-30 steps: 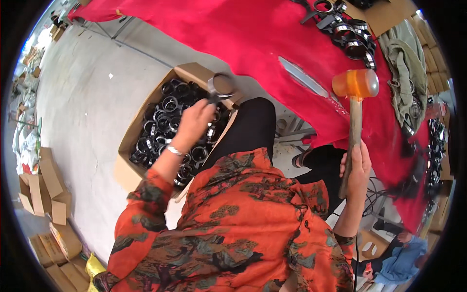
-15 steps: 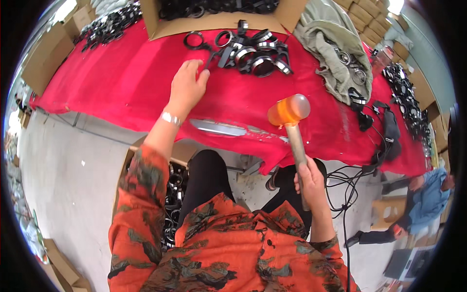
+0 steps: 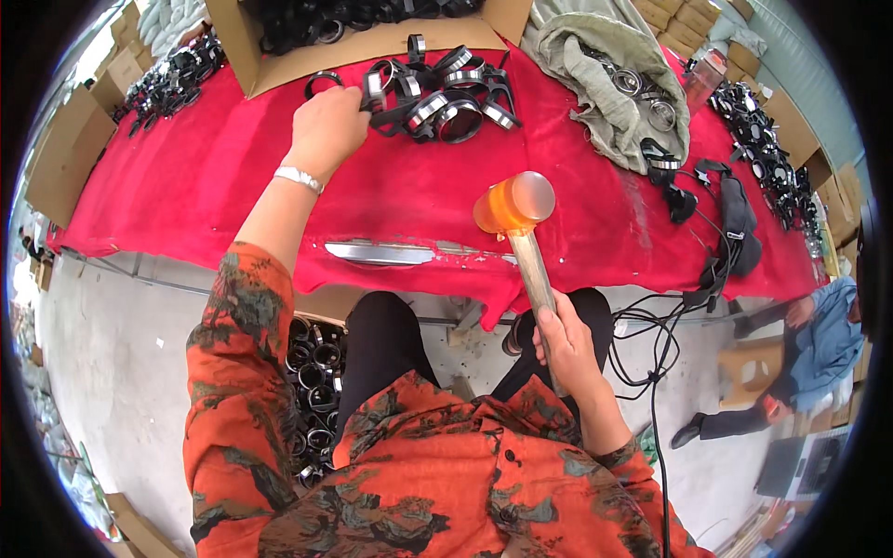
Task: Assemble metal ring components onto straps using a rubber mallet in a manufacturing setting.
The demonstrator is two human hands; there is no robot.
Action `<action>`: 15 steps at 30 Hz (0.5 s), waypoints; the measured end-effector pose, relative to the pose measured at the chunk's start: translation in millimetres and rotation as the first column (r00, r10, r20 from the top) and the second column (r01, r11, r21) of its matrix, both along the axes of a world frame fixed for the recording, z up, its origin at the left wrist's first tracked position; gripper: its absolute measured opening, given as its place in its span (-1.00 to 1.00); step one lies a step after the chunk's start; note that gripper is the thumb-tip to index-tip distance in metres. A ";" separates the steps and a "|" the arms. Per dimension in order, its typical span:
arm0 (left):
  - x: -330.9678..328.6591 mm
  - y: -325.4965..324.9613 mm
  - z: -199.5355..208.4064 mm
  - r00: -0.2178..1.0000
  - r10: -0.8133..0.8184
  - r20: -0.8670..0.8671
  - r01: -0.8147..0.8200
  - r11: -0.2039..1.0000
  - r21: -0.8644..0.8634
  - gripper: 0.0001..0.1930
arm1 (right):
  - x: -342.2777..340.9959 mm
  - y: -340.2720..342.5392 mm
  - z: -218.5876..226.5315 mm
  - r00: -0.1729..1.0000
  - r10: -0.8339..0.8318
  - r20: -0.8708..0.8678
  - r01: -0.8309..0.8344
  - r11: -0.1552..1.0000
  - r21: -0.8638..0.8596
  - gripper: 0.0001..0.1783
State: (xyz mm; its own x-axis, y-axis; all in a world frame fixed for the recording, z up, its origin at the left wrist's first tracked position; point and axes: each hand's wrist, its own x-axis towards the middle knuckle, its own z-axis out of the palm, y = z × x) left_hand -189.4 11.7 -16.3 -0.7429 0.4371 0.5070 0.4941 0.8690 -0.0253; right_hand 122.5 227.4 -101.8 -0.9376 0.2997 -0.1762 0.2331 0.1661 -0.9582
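My right hand (image 3: 569,346) is wrapped around the wooden handle of a mallet (image 3: 517,206) with an orange, translucent head, held upright over the table's near edge. At the pile of black ring parts with silver bands (image 3: 458,116), my left hand (image 3: 327,132) is closed, its fingertips curled against a black ring part (image 3: 375,90) at the pile's left side. The hand hides part of what it grips. Another black ring (image 3: 323,82) lies just behind its knuckles.
The red cloth (image 3: 214,186) covers the table, with a torn strip at its front edge. An open cardboard box (image 3: 372,42) of black parts stands behind the pile. To the right are a grey-green sack (image 3: 567,56) and black cables (image 3: 651,344). A person in blue (image 3: 823,335) sits beyond.
My left hand has reached forward to the pile and its fingers have closed at a ring part. The mallet stays in my right hand. The whole view has shifted slightly.
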 end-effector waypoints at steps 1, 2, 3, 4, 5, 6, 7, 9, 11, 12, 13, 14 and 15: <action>7.8 -7.1 -0.9 1.000 0.004 -0.002 -0.004 1.000 -0.001 -0.76 | 0.6 -1.8 0.2 1.000 -0.014 -0.002 0.014 1.000 -0.003 -0.56; 18.6 -15.3 -3.2 0.998 0.017 0.068 -0.021 0.998 0.065 -0.77 | 1.2 -3.7 0.6 1.000 -0.027 -0.002 0.027 1.000 -0.005 -0.56; 32.1 -24.9 -5.1 0.990 0.030 0.135 -0.047 0.990 0.129 -0.78 | 1.8 -4.4 1.7 1.000 -0.017 -0.005 0.017 1.000 -0.008 -0.56; 46.0 -32.0 -10.8 0.977 0.030 0.210 -0.071 0.979 0.191 -0.78 | 4.6 -4.1 2.0 0.999 -0.032 -0.006 0.032 0.999 -0.033 -0.55; 60.9 -36.8 -16.4 0.875 -0.149 0.461 -0.087 0.887 0.453 -0.79 | 6.7 -4.6 3.0 0.999 -0.048 -0.003 0.048 0.997 -0.057 -0.55; 81.4 -41.6 -24.5 0.698 -0.372 0.612 -0.190 0.728 0.659 -0.79 | 8.9 -6.3 5.4 0.999 -0.041 -0.006 0.040 0.993 -0.109 -0.53; 103.8 -45.0 -37.7 0.600 -0.505 0.620 -0.227 0.635 0.738 -0.78 | 10.8 -8.6 4.1 0.999 -0.034 -0.016 0.032 0.990 -0.139 -0.53; 141.1 -50.9 -72.0 0.438 -0.688 0.579 -0.301 0.494 0.815 -0.77 | 11.6 -14.3 7.4 1.000 -0.015 -0.015 0.012 0.986 -0.166 -0.53; 163.8 -49.3 -112.1 0.356 -0.771 0.528 -0.377 0.398 0.836 -0.75 | 9.1 -21.1 17.3 0.998 0.030 -0.057 -0.041 0.982 -0.186 -0.52; 171.0 -46.1 -129.4 0.343 -0.799 0.494 -0.428 0.335 0.839 -0.75 | 8.2 -25.1 22.8 0.998 0.036 -0.044 -0.043 0.982 -0.184 -0.52; 172.7 -42.5 -141.8 0.399 -0.799 0.450 -0.363 0.313 0.877 -0.74 | 7.6 -29.4 29.8 0.992 0.049 -0.114 -0.069 0.981 -0.180 -0.51; 174.1 -41.3 -150.0 0.395 -0.800 0.452 -0.375 0.308 0.874 -0.74 | 8.4 -32.5 36.3 0.981 0.062 -0.184 -0.095 0.980 -0.175 -0.51; 174.5 -38.9 -152.1 0.462 -0.762 0.455 -0.336 0.324 0.884 -0.73 | 10.0 -35.0 42.6 0.972 0.058 -0.226 -0.095 0.983 -0.157 -0.50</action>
State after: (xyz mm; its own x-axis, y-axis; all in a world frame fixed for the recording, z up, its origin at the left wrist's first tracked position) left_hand -14.9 -27.2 -168.5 -0.9061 0.4231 -0.0049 -0.0429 -0.0804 0.9958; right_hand 132.5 192.4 -59.2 -0.9778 0.2095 -0.0042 0.0064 0.0101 -0.9999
